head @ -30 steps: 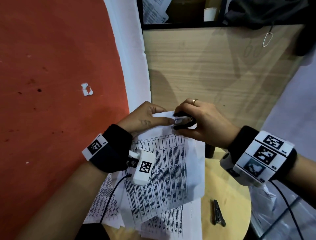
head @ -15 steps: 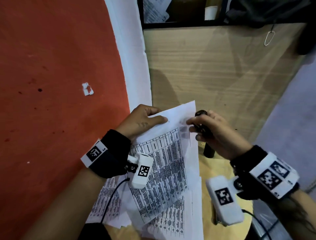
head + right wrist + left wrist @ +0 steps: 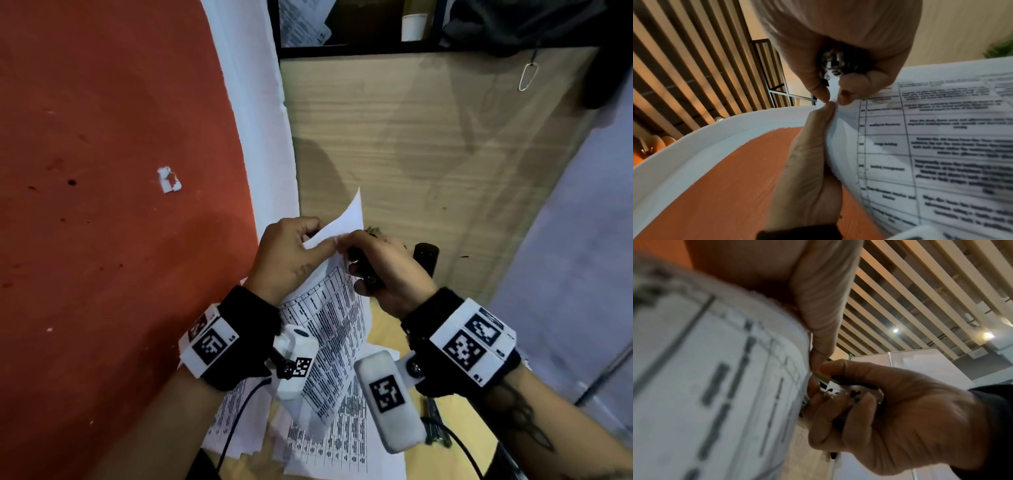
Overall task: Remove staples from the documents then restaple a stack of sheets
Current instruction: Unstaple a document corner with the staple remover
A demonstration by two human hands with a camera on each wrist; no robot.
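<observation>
White printed sheets with black tables [image 3: 334, 329] are lifted up over the round yellow wooden table [image 3: 383, 334]. Your left hand [image 3: 287, 253] pinches their top corner. Your right hand [image 3: 383, 270] curls around a small black and silver staple remover [image 3: 364, 270], fingertips [image 3: 826, 95] at that corner.

document [image 3: 337, 329]: lifted, top corner now upright
right hand [image 3: 383, 270]: moved in, fingertips meeting left hand [image 3: 291, 257]

Orange-red wall [image 3: 102, 171] meets a wood-grain panel [image 3: 411, 154] under slatted ceiling [image 3: 920, 296].
</observation>
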